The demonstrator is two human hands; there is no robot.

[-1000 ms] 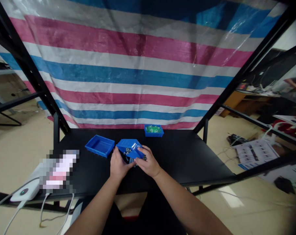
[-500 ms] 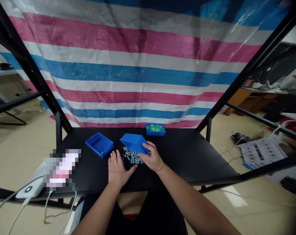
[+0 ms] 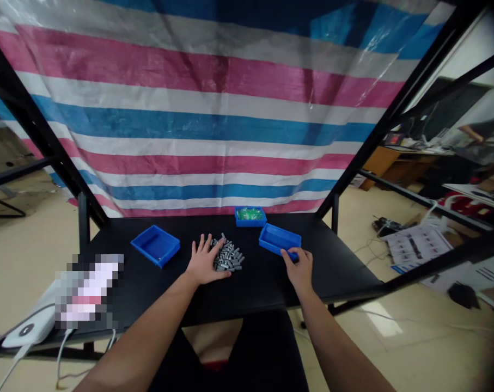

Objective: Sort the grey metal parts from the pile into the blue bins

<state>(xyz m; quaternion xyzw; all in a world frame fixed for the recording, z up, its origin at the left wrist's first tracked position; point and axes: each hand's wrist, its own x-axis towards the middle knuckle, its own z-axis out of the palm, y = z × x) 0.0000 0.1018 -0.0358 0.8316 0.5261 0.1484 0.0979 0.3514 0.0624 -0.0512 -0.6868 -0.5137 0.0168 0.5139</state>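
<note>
A heap of small grey metal cylinders (image 3: pixel 229 257) lies on the black tabletop (image 3: pixel 181 299). My left hand (image 3: pixel 203 264) is spread against the left side of the heap, fingers apart, its thumb along the near edge. To the right, my right hand (image 3: pixel 299 267) pinches the near rim of a blue plastic bin (image 3: pixel 277 246), which sits upright with its bare inside showing. Another blue bin (image 3: pixel 157 247) stands left of my left hand, with a tiny bright speck in its near corner.
At the table's back edge is a blue bin (image 3: pixel 250 223) filled with green and clear pieces. A white power bank (image 3: pixel 30 326) with cables and a blurred-out device (image 3: pixel 91 288) lie at the front left. Black frame posts (image 3: pixel 83 223) and a striped sheet (image 3: pixel 214 163) enclose the table.
The right-hand bin, tipped over the cylinders before, has moved right and is now upright on the table. The cylinders lie uncovered in a heap, and my left hand has come against them.
</note>
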